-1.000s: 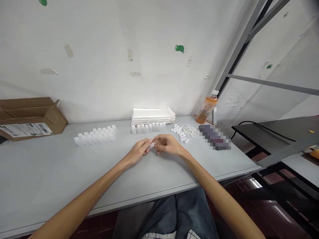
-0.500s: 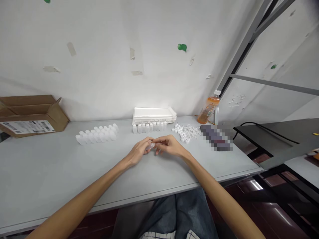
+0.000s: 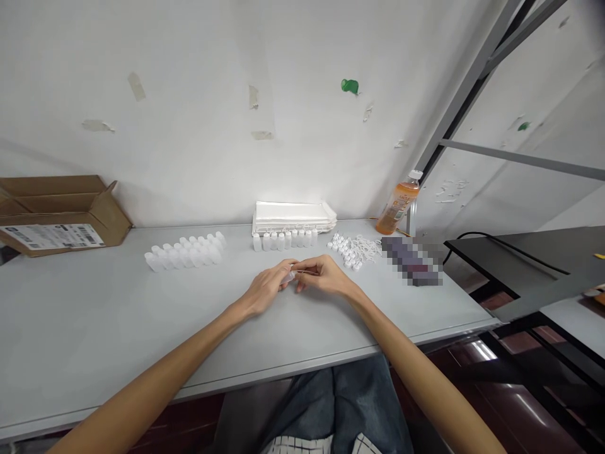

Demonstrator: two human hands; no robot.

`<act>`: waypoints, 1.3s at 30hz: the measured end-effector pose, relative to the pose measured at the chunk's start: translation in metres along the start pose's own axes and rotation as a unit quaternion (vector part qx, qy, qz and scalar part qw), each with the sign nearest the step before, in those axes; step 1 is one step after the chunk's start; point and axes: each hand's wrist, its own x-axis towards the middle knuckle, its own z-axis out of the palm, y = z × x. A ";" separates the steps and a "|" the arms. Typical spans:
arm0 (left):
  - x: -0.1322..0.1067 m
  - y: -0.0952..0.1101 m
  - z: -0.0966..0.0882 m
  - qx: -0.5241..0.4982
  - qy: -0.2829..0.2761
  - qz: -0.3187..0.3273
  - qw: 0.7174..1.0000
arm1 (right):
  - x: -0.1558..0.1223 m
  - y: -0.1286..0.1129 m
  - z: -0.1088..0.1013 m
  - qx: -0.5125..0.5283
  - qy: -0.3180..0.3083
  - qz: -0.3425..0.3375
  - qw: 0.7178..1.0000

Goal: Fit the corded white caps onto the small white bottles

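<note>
Pale wall across the back, marked with old tape scraps and a green blotch, and grey steel frame struts at the right. Below it, a long grey surface, with an open cardboard box at the far left and a dark side table beyond the right end. Along the back of the surface, from left to right: a double row of white plastic bottles, a stack of white trays with a single row of small white bottles just in front, a cluster of small white caps beside a tangle of thin white loops, then a pixelated, unreadable object near an orange drink bottle. Both forearms reaching in from the near edge, the left hand and right hand together at the fingertips, just in front of the small bottles. Pinched between them, a small white plastic piece, probably a cap, partly hidden by the fingers, with a thin white loop running toward the right hand. Probably very light, stiff and smooth, so easily dropped; best gripped by its body between thumb and forefinger, with the limp loop taken near its end.
</note>
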 end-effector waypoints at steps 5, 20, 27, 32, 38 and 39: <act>-0.001 0.003 0.000 -0.055 -0.007 -0.002 0.998 | 0.000 0.000 0.000 -0.010 0.006 0.004 1.000; -0.002 0.005 -0.001 -0.049 -0.003 -0.006 0.999 | -0.002 -0.001 0.003 -0.025 -0.020 0.008 0.999; -0.004 0.008 -0.002 -0.055 -0.008 -0.002 0.998 | -0.003 -0.001 0.000 -0.001 -0.035 -0.001 0.999; -0.006 0.007 -0.001 0.003 0.001 0.017 1.000 | -0.002 0.003 0.002 0.026 -0.027 0.003 0.999; -0.009 0.005 0.003 0.140 0.031 0.035 0.989 | -0.002 -0.002 0.004 0.040 -0.023 0.003 0.999; -0.009 0.005 0.003 0.148 0.031 0.038 0.988 | -0.002 -0.002 0.004 0.042 -0.024 0.003 0.999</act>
